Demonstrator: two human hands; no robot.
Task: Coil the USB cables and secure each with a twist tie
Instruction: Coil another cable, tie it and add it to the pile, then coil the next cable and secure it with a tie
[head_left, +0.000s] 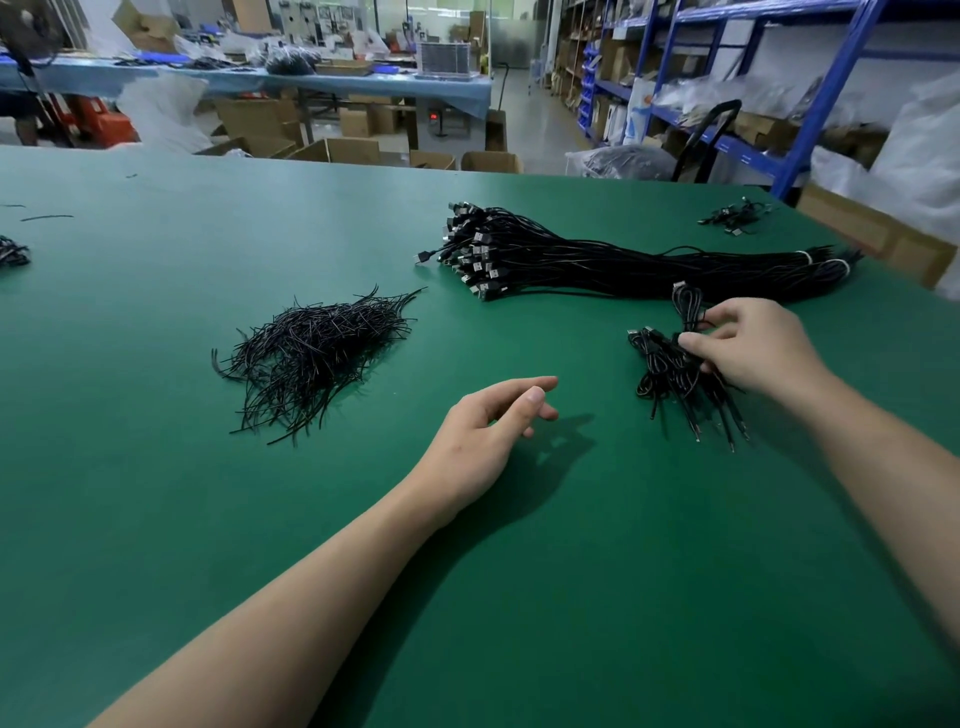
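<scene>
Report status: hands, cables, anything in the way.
Left hand open, empty. Right hand gripping small cable bunch. Twist ties piled at left, untouched. Nothing in the way.

You can read nothing here: any print on the boxes (358, 150) or shelves (826, 98) is too blurred.

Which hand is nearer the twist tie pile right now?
Left. The left hand is empty, to the right of the twist tie pile and apart from it. The right hand is farther right, gripping a small bundle of cables.
</scene>
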